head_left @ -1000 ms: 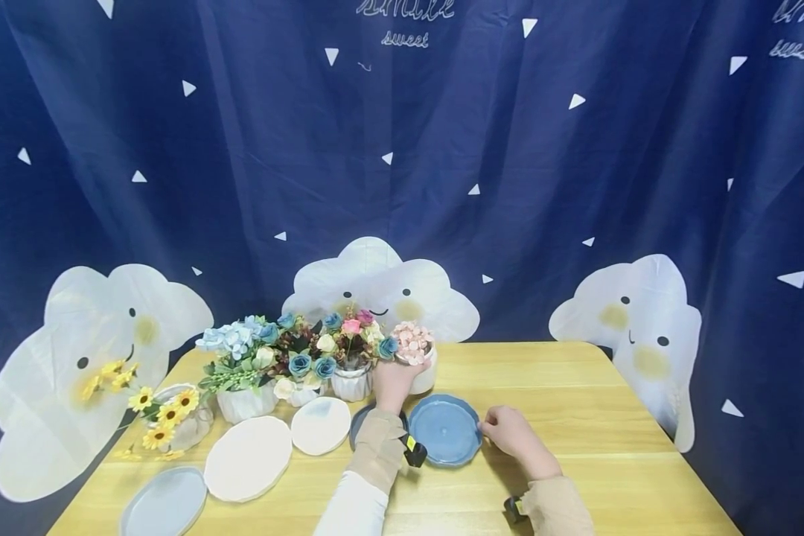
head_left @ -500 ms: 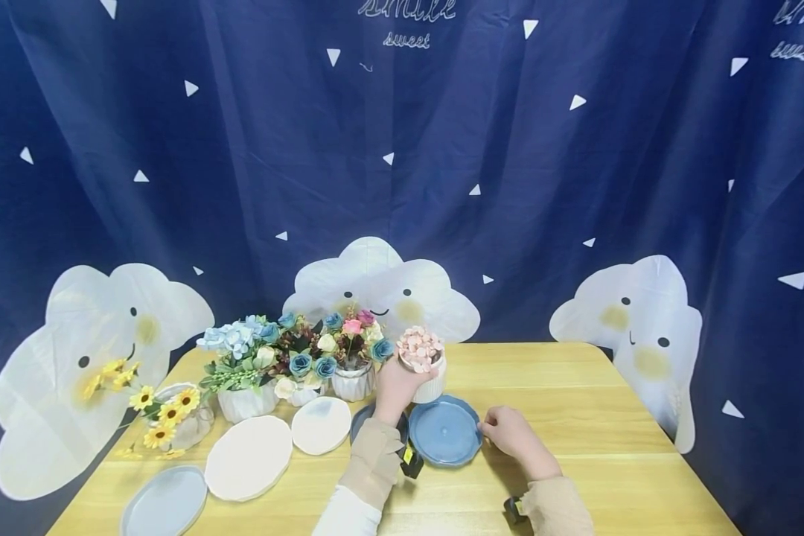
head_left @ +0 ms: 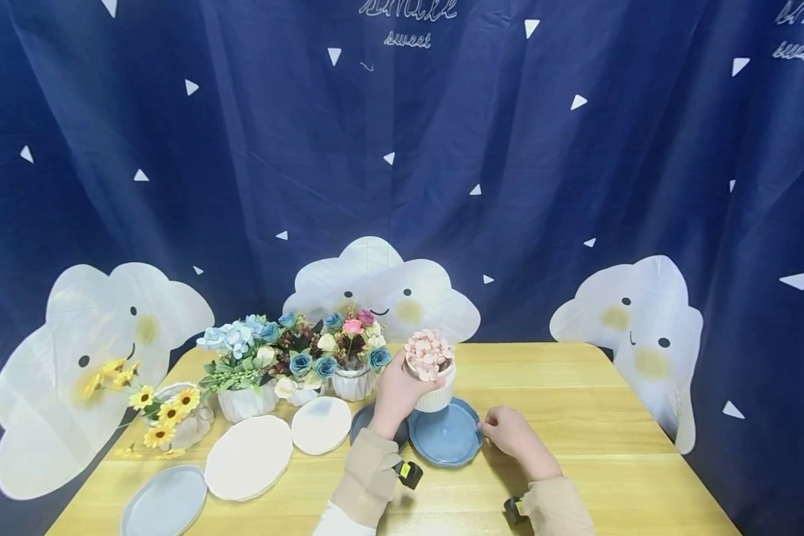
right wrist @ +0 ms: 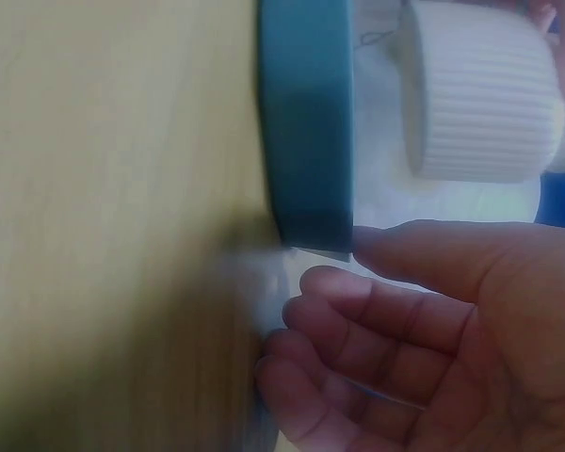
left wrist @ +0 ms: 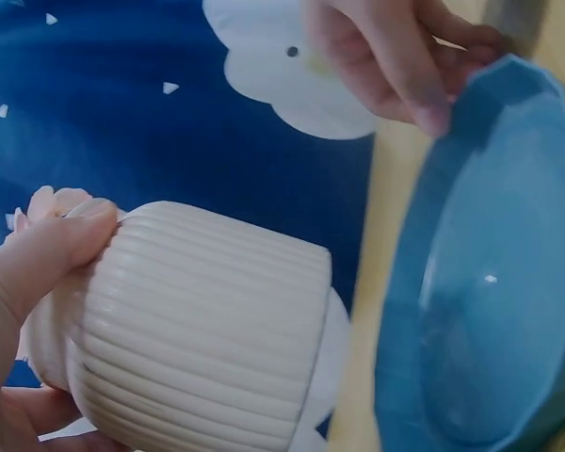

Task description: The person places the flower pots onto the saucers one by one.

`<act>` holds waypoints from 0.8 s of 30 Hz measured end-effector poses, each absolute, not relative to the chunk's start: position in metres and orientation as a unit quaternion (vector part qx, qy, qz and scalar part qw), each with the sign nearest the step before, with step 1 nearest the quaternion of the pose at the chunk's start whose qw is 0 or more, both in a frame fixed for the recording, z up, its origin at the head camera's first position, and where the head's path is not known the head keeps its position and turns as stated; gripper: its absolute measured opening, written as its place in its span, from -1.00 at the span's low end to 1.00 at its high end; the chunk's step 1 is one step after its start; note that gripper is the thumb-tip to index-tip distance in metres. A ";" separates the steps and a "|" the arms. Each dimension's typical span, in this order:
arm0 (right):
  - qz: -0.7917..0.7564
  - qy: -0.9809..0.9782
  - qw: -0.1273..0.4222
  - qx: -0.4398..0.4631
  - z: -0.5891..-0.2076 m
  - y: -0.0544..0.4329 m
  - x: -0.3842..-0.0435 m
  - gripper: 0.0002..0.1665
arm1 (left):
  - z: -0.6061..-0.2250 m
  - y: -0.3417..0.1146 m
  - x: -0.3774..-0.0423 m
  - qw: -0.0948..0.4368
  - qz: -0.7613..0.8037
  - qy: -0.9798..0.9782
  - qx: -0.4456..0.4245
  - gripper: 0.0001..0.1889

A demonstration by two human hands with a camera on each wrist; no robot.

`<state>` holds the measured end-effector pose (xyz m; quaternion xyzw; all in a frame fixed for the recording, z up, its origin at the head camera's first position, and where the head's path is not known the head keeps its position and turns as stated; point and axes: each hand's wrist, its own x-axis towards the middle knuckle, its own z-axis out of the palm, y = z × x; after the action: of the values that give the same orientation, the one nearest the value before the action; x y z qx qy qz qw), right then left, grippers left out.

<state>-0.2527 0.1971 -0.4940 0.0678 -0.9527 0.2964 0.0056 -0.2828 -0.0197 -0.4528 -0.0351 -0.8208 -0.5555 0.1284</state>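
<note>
Now, a white pot (head_left: 437, 400) of pink flowers (head_left: 429, 352) is clasped in the left grip (head_left: 403, 389), above a blue plate (head_left: 444, 445) whose rim is touched by the right grip (head_left: 509, 430), thumb and fingers parted. The wood-grained worktop (head_left: 603, 439) is backed by a navy curtain (head_left: 429, 216).

The left hand (left wrist: 19, 273) enters at lower left, holding a ribbed cream flowerpot (left wrist: 202, 325), thumb across its neck, base facing right. Pink petals (left wrist: 52, 202) peep out behind the thumb. At upper right, the right hand's (left wrist: 386, 52) fingertips meet the rim of a blue dish (left wrist: 508, 292). Dark blue curtain (left wrist: 104, 122) with a white cloud (left wrist: 264, 66) fills the upper left; yellow tabletop (left wrist: 389, 202) shows between.
</note>
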 end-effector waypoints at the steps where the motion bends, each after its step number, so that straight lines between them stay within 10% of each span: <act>1: 0.295 -0.953 0.006 0.067 -0.494 0.197 -0.253 -0.69 | -0.451 -0.020 -0.281 0.128 -0.556 -0.820 -0.039 -0.17; 24: 0.299 -0.951 0.012 0.075 -0.495 0.197 -0.254 -0.68 | -0.420 -0.027 -0.249 0.081 -0.568 -0.814 -0.091 -0.08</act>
<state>-0.2538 0.1969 -0.4954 0.0753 -0.9511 0.2993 0.0123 -0.2493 -0.0274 -0.4202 -0.0909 -0.8139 -0.5681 0.0806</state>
